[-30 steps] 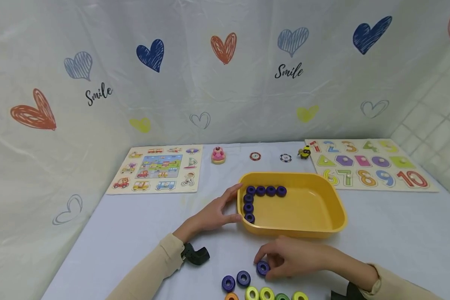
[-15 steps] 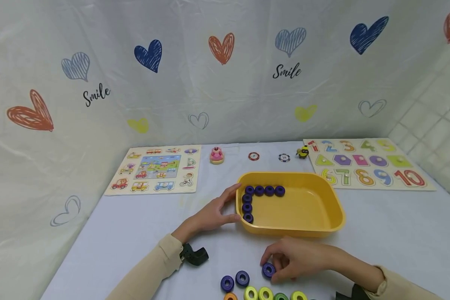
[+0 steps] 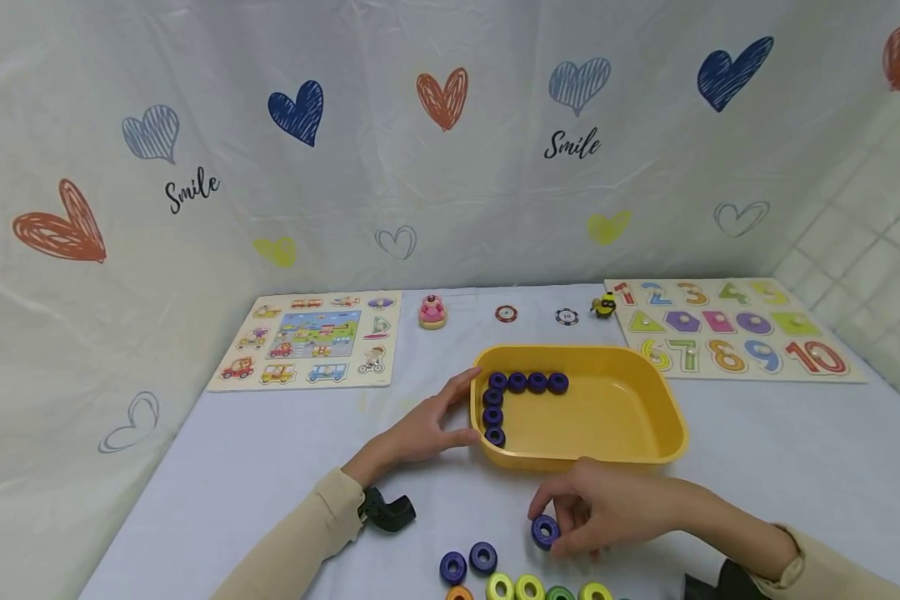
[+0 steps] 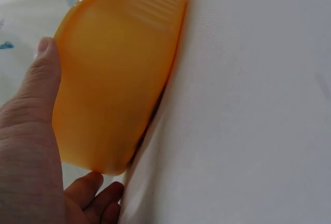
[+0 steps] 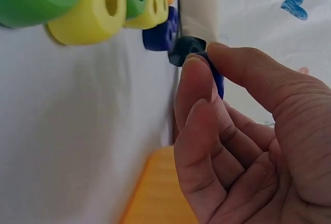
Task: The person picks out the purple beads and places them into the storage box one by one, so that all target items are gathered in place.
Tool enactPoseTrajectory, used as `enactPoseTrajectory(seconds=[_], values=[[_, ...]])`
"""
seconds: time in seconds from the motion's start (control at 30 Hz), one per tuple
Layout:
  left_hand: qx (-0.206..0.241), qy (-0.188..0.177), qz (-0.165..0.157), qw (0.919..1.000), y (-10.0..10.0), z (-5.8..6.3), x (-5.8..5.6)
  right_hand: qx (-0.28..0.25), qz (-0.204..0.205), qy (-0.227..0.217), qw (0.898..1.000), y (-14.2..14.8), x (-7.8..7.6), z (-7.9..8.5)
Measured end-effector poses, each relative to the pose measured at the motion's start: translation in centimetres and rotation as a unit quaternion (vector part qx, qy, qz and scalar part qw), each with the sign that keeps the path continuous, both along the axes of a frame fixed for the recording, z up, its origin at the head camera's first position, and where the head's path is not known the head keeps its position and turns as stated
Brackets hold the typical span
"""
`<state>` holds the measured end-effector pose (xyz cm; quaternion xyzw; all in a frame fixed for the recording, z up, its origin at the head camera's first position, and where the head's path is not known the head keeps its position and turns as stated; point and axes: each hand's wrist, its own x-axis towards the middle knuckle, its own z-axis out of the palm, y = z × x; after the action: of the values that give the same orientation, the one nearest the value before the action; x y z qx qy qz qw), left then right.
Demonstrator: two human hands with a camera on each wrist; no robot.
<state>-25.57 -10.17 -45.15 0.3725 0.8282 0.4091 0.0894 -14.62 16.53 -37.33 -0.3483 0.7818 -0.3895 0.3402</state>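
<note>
Head view: purple ring [image 3: 544, 545] pinched between fingers [image 3: 546, 493] of the right hand [image 3: 607, 504]

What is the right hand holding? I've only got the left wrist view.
Observer: The right hand pinches a purple ring.
Operator: And what's inside the tray?
Observer: The tray has seven purple rings in it: four along the far side, three more down the left end.
Operator: Any purple ones outside it, besides the one in hand?
Observer: Two loose purple rings lie on the table, near the yellow rings.
</note>
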Motion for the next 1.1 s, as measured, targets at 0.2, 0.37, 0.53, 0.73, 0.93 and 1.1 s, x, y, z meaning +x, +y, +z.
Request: enactPoseTrajectory(seconds=[0.2,0.37,0.53,0.73,0.93,1.1], values=[[0.001,-0.003,0.001,1.0,-0.1,-0.1,0.0,0.006,-0.022,0.011,1.0,0.4,-0.9,1.4],[-0.003,-0.006,0.005,1.0,-0.2,0.0,0.0,0.011,-0.037,0.03,0.999,0.8,-2.1,2.4],[-0.003,-0.002,0.005,1.0,-0.3,-0.1,0.0,0.031,-0.061,0.044,0.997,1.0,-3.8,3.2],[-0.001,-0.001,0.005,1.0,-0.4,0.0,-0.1,0.042,-0.078,0.047,0.995,1.0,-5.9,3.4],[0.0,-0.002,-0.002,1.0,-0.3,0.1,-0.2,0.054,-0.085,0.063,0.993,1.1,-8.5,2.7],[0.0,-0.007,-0.007,0.9999,-0.1,0.1,-0.2,0.062,-0.109,0.06,0.99,1.3,-10.8,1.9]])
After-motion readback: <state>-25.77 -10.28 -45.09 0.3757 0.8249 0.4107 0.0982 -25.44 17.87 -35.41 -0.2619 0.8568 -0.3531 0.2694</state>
